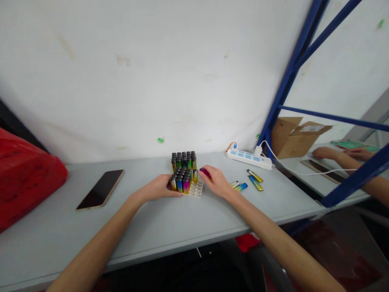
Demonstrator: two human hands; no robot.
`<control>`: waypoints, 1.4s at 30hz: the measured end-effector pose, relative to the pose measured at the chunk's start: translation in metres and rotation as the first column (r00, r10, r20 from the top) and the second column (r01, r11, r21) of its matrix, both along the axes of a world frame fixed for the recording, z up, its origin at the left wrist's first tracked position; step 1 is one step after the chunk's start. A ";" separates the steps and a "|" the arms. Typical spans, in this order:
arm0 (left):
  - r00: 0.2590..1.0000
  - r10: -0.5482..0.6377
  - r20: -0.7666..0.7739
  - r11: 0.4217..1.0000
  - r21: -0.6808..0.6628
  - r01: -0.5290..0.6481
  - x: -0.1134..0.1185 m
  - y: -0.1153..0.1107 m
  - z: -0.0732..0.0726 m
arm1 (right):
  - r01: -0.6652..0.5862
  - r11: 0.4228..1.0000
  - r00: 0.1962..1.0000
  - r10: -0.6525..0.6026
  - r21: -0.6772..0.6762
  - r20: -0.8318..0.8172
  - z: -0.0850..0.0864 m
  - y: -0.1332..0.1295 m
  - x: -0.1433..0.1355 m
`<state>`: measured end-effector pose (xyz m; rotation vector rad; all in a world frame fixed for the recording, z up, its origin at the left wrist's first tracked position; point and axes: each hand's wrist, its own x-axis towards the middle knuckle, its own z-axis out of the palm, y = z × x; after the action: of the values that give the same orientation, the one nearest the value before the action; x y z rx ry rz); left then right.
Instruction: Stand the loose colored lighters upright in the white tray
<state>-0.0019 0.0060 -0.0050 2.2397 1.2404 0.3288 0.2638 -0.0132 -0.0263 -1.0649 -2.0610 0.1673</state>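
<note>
1. The left hand (159, 188) grasped the left side of the upright lighters (181, 183), just below the frame's centre.
2. The right hand (215, 181) pinched a magenta lighter (205, 173) near the white tray's (197, 190) right edge.
3. The tray lay between both hands.

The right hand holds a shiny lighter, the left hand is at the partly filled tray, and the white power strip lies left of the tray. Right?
Not quite: the head view shows the white power strip to the right of the tray. The rest holds: the right hand has a shiny lighter, and the left hand is at the partly filled tray.
</note>
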 end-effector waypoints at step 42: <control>1.000 -0.004 0.029 1.000 -0.005 0.004 0.001 -0.002 0.002 | 0.171 0.975 0.943 -0.121 -0.141 0.310 -0.015 0.025 0.047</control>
<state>-0.0008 0.0036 -0.0032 2.2253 1.2205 0.3554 0.3111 0.0121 -0.0412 -1.4161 -2.2551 0.1084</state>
